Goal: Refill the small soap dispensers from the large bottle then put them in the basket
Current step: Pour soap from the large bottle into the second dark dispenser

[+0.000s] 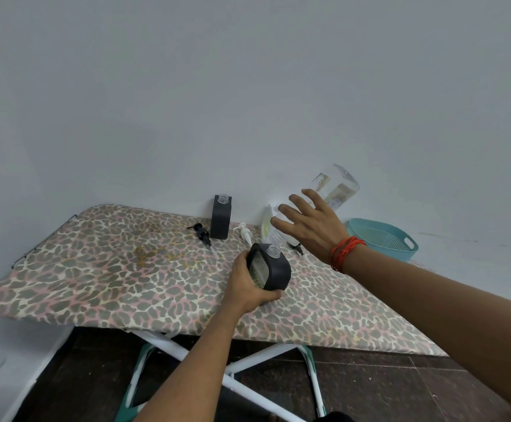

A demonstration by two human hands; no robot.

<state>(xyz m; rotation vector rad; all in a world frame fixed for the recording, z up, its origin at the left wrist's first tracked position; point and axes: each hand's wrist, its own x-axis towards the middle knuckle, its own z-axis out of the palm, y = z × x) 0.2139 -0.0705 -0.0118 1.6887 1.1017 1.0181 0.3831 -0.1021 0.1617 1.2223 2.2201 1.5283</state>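
Dispenser (271, 269) gripped in my left hand (248, 287), mouth just under the down-tilted large bottle (336, 184) my right hand (312, 229) holds.

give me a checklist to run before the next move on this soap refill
1. Held dispenser neck open, pump off: ok.
2. Left grip wrapped round that dispenser: ok.
3. Large bottle tipped neck-down toward it: ok.
4. Bottle mouth lined up over the neck: cannot tell, the right grip covers it.
5. Soap level in the held dispenser: cannot tell.
6. Second dispenser upright and uncapped, basket open side up on the right: ok.
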